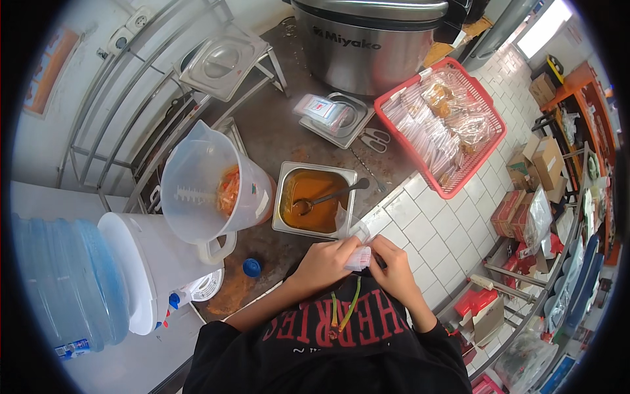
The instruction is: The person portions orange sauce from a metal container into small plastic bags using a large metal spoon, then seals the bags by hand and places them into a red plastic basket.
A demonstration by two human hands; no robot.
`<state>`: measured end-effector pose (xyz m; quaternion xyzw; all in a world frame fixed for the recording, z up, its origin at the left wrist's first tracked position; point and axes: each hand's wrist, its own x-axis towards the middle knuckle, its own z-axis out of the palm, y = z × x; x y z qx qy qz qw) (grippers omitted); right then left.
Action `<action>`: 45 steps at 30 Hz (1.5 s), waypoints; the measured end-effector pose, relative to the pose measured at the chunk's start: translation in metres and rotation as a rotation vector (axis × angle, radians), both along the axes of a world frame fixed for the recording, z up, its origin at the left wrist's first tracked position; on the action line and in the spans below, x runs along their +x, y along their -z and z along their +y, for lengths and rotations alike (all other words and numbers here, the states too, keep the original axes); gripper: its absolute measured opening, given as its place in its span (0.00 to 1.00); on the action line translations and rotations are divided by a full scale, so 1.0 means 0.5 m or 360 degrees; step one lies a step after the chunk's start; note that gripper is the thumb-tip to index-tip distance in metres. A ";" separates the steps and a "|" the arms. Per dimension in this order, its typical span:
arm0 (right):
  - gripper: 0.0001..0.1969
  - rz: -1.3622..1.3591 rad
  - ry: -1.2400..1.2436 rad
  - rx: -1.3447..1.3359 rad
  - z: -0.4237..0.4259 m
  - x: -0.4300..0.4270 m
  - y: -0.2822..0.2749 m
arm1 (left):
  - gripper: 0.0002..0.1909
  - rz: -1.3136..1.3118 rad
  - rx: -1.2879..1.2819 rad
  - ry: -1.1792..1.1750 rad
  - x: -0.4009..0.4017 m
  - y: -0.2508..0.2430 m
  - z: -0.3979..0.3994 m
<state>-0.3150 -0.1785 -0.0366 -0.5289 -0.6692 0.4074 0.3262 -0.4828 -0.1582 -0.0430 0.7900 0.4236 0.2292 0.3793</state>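
My left hand [329, 261] is closed around a clear plastic bag [360, 258] with printed markings, bunched up in front of my chest. At the upper edge of that plastic, my right hand [395, 266] has its fingertips pinched in; the exact grip is partly hidden. The bag's thin film stands out over the near right corner of a square steel pan [278, 203]. Orange-brown sauce [315, 189] fills part of the pan, and a dark ladle [339, 192] rests in it with its handle over the right rim.
Left of the pan stands a plastic measuring jug [192, 167] with shredded orange food inside. A red basket [498, 133] of packed sachets overhangs the table's right edge. Scissors [376, 140], a steel lid [359, 130], a blue cap [251, 267] and a Miyako cooker [364, 64] are also there.
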 end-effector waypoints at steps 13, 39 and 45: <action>0.07 -0.0175 0.0202 0.0590 0.024 -0.020 0.025 | 0.19 -0.0052 0.0276 -0.0200 -0.012 -0.027 0.019; 0.07 0.0654 0.0325 -0.0246 0.171 -0.088 0.187 | 0.40 -0.1209 -0.0629 -0.1252 -0.233 0.106 -0.133; 0.05 0.0415 -0.0011 0.0074 0.136 -0.100 0.123 | 0.43 -0.1336 -0.1094 -0.1132 -0.273 0.116 -0.144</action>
